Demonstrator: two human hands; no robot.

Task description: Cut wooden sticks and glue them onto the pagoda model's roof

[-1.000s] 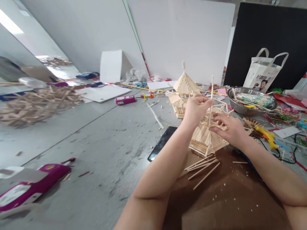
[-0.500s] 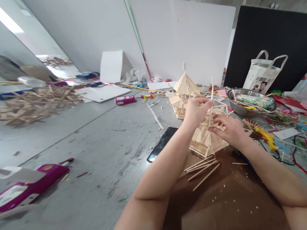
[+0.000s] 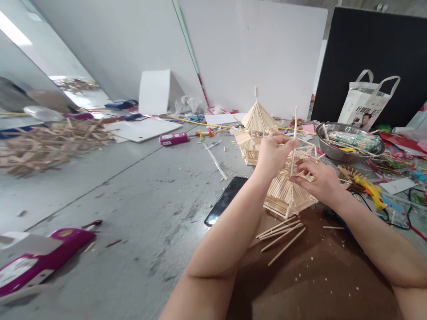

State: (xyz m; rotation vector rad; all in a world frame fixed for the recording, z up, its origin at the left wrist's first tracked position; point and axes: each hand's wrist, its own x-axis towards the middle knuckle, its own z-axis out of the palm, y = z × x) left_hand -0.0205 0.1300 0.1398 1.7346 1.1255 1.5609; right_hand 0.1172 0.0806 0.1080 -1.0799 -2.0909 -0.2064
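A thin wooden stick (image 3: 295, 122) stands nearly upright above a stick-built model (image 3: 282, 189) with a sloping roof. My left hand (image 3: 275, 149) pinches this stick around its middle between thumb and fingers. Lower down, the thumb and fingertips of my right hand (image 3: 315, 178) are at the same stick, close to its bottom end, just over the roof. Whether the stick's foot touches the model is hard to make out. Behind my left hand rises a taller model with a pointed roof (image 3: 257, 118). Several loose sticks (image 3: 283, 233) lie in front on a brown surface (image 3: 320, 284).
A black phone (image 3: 227, 200) lies left of the model. To the right are a yellow glue gun (image 3: 373, 193) with its cord, a metal bowl (image 3: 350, 151) of packaged sticks and a white bag (image 3: 362, 102). Purple packs (image 3: 174, 138) and a heap of wood pieces (image 3: 56, 142) are leftward.
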